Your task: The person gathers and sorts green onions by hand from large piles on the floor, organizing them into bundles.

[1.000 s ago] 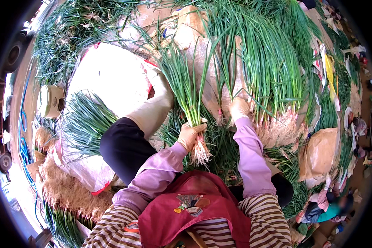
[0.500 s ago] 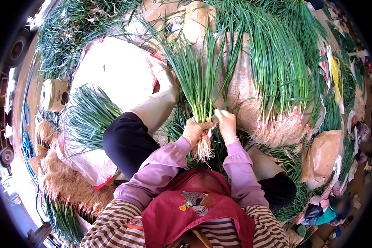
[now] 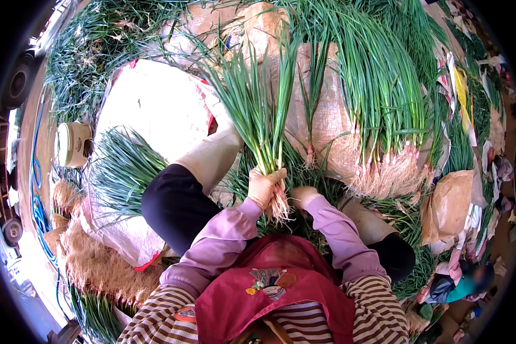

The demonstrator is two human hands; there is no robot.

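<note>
One broad row of green onions (image 3: 384, 109) fans out ahead and to the right of the right hand (image 3: 304, 196)! Smaller bunch (image 3: 264, 135), clamped in the left hand (image 3: 265, 186), spreading ahead, its roots (image 3: 278, 207) poking out nearside. Right hand's apart, just beside those roots, grip impossible to tell; one thin sprig (image 3: 311, 157) lies ahead of it.

Can pass from the right hand (image 3: 304, 196) over the tan woven sack (image 3: 333, 117), between the held spring-onion bunch (image 3: 262, 135) and the spring-onion row (image 3: 387, 103); meets a thin clump (image 3: 310, 117) midway. Is hemmed in leftward by the pale boot (image 3: 211, 153) and dark trouser knee (image 3: 169, 200), rightward by the second boot (image 3: 366, 221). Opens out over the white sack (image 3: 149, 103) beyond.
</note>
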